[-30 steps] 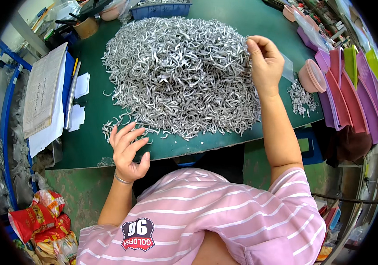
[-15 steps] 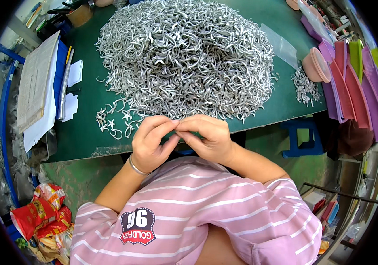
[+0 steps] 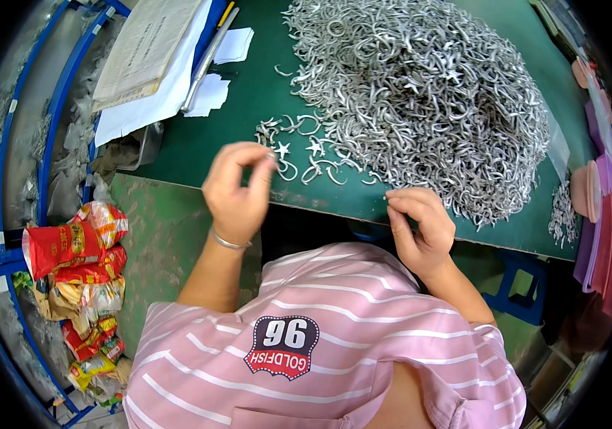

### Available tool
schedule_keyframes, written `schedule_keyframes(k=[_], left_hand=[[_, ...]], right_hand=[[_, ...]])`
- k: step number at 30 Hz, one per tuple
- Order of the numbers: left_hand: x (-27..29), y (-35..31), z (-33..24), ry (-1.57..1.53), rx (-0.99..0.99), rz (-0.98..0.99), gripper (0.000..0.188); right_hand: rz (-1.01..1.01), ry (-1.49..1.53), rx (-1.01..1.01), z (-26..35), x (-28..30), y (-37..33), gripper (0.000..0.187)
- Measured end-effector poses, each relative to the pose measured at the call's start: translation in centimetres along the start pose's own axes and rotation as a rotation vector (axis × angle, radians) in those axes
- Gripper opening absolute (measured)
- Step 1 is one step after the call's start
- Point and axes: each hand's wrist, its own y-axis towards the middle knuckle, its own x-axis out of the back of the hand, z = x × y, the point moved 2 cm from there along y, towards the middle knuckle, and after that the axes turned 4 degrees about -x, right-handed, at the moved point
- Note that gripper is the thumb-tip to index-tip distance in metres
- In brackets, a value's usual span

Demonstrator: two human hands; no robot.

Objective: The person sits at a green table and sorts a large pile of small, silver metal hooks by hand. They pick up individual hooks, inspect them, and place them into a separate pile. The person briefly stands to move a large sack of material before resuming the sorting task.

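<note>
While the big pile of silver rings on the green table looks barely dented, only a few lie sorted beside it. Left hand pinches one; right hand is curled, contents unclear.

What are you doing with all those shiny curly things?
A person in a pink striped shirt sits at a green table with a big heap of silvery metal hooks. The left hand is raised near the table's edge, fingers pinched by a few loose star-shaped pieces. The right hand pinches something too small to make out. Papers lie at the left.
</note>
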Motion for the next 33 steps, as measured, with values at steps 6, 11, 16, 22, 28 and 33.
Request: schedule_keyframes(k=[6, 11, 16, 22, 28, 33], left_hand=[[2.8, 1.4, 2.9, 0.221, 0.19, 0.083, 0.015], [0.4, 3.3, 3.0, 0.292, -0.047, 0.4, 0.024], [1.1, 3.7, 5.1, 0.33, -0.045, 0.339, 0.019], [1.1, 4.6, 4.4, 0.328, -0.087, 0.241, 0.012], [-1.4, 4.9, 3.8, 0.372, -0.166, 0.378, 0.011], [-1.0, 4.8, 2.9, 0.29, -0.249, 0.396, 0.01]], right_hand=[[-0.042, -0.183, 0.129, -1.0, -1.7, -0.4, 0.023], [-0.034, -0.232, 0.138, -1.4, -2.0, -0.7, 0.023], [-0.038, -0.252, 0.133, -1.3, -2.0, -0.8, 0.022], [-0.047, -0.265, 0.165, -1.3, -2.3, -0.8, 0.022], [-0.044, -0.283, 0.17, -1.3, -2.2, -0.8, 0.023], [-0.039, -0.218, 0.199, -1.4, -2.0, -0.9, 0.024]])
